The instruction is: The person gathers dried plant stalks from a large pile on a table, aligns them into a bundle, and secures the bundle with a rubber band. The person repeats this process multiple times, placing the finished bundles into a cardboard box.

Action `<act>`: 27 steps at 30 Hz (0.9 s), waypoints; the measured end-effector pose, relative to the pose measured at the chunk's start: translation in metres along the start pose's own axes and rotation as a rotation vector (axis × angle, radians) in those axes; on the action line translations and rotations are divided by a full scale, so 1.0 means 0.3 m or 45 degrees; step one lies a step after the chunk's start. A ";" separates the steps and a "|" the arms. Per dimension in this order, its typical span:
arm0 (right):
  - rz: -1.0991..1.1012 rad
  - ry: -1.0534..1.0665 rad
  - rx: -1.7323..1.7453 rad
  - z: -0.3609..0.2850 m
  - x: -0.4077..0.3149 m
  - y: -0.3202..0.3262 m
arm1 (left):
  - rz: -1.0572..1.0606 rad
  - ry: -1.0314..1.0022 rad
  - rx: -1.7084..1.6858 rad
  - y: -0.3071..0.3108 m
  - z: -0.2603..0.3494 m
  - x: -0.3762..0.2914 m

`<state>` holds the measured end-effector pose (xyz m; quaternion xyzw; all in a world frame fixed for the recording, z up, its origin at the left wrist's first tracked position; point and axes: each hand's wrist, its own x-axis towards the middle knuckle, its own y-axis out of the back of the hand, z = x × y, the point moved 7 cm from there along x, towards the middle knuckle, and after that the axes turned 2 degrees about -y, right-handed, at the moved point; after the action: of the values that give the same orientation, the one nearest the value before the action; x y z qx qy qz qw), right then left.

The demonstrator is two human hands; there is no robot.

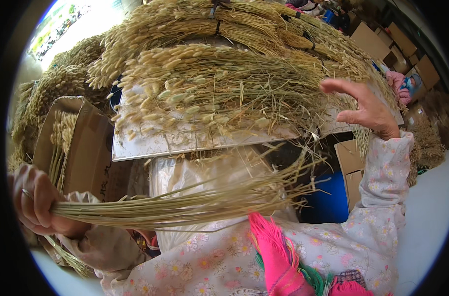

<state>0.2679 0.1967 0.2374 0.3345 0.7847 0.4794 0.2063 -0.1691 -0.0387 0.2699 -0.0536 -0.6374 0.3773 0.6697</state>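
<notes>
My left hand (37,203), with a ring on one finger, is closed around a bundle of dried grass stems (165,211) at the far left. The stems stretch right across my lap and fan out at their loose ends; the far side of the bundle is hidden by the hand. My right hand (361,107) is raised at the right edge of the pile, fingers and thumb apart, holding nothing. A loose pile of dried bunny-tail grass (217,88) lies on the white tabletop (143,148), its fluffy heads towards the left.
Tied grass bundles (246,33) lie along the table's far side. A cardboard box (87,148) with grass heads stands at the left. Under the table's right part are a blue container (326,199) and a carton (352,174). A person in pink (398,87) is at the far right.
</notes>
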 end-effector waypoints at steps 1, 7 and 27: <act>-0.042 0.226 0.229 -0.122 0.017 -0.038 | -0.062 0.040 -0.028 -0.015 -0.051 0.045; -0.910 0.527 0.821 -0.431 -0.008 -0.473 | -0.342 0.183 0.096 0.011 -0.338 0.184; 0.522 0.248 -0.391 0.060 0.342 -0.743 | 1.240 0.486 0.445 0.650 -0.699 -0.628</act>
<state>0.1357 0.2114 0.0304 0.4033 0.6349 0.6544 0.0767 -0.0484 0.0774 -0.0293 -0.2979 -0.3340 0.7274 0.5203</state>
